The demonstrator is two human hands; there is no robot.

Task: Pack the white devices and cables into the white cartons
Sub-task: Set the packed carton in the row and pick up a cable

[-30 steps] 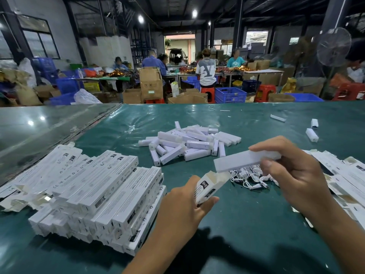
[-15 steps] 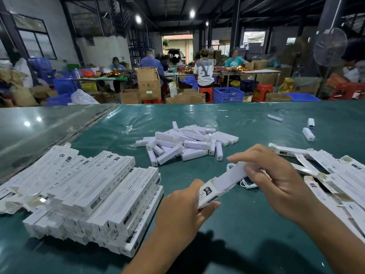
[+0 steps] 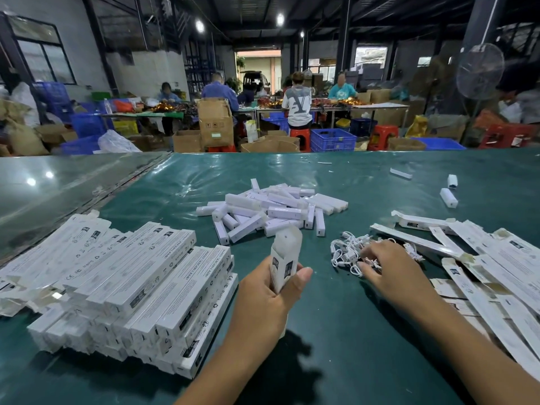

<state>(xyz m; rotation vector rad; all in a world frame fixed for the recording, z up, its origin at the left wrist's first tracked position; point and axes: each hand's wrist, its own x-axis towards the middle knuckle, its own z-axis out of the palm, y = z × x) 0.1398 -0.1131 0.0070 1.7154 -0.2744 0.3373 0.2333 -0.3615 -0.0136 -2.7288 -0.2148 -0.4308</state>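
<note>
Left hand [image 3: 263, 299] grips a carton [image 3: 283, 266] upright, a device [image 3: 287, 238] poking out of its open top. Right hand [image 3: 388, 267] is down on the cables [image 3: 346, 252], fingers curled into the tangle, apparently pinching one, though the grip is hard to make out. Loose devices sit heaped [image 3: 271, 210] mid-table [image 3: 336, 331], just beyond both hands. Filled cartons are stacked [image 3: 140, 285] at left; flat, empty cartons [image 3: 482, 258] sprawl at right.
</note>
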